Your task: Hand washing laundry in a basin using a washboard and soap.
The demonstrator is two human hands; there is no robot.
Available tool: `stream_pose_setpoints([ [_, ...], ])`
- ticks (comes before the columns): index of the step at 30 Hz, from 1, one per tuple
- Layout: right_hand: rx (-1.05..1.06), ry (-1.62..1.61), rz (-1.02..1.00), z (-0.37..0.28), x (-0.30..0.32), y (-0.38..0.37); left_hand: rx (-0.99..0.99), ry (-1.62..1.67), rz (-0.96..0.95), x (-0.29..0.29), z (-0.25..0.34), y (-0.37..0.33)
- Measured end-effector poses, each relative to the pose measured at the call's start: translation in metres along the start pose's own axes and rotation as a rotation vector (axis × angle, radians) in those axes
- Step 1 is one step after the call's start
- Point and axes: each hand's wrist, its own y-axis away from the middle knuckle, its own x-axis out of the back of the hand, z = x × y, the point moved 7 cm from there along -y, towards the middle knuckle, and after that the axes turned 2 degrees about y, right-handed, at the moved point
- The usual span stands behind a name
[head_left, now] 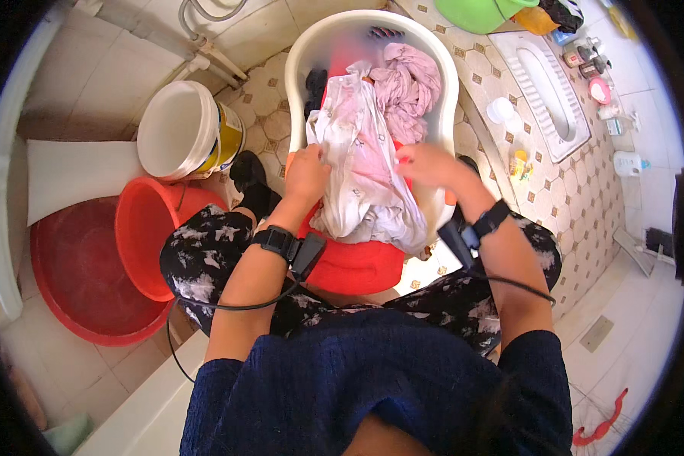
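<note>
White-and-pink printed fabric garment (pixel 357 171) lies across white oval plastic tub (pixel 293 99). Left hand (pixel 307 178) grips its nine-o'clock edge; right hand (pixel 432 166), three o'clock, blurred: hold indeterminable. Likely handwashing; next needs two-handed grip.

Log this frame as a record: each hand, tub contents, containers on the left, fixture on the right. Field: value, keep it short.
left_hand: left hand at the left edge of the white garment, fingers curled; grip unclear
right_hand: right hand by the garment's right side, blurred; contact unclear
tub: white tub, between the person's legs
tub_contents: white garment, bunched pink cloth, dark item
left_containers: white bucket, red bucket, red basin partly hidden by red bucket
right_fixture: squat toilet
</note>
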Motion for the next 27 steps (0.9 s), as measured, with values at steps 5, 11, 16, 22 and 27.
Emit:
stream_pose_setpoints([
  [5,-0.364,0.286,0.274,0.109,0.101,-0.018,0.077,0.098,-0.068,0.013,0.013,0.001],
  [11,-0.762,0.432,0.253,0.25,0.145,0.02,-0.188,0.02,-0.027,0.021,0.052,0.033],
  [16,-0.479,0.503,0.417,0.323,0.13,0.009,-0.461,0.008,-0.421,-0.017,0.066,0.041],
  [22,-0.573,0.635,0.273,0.38,0.11,-0.033,-0.364,0.246,-0.784,-0.024,0.053,0.065],
  [27,-0.535,0.664,0.283,0.352,0.121,-0.041,-0.105,0.245,-0.773,-0.016,0.049,0.074],
])
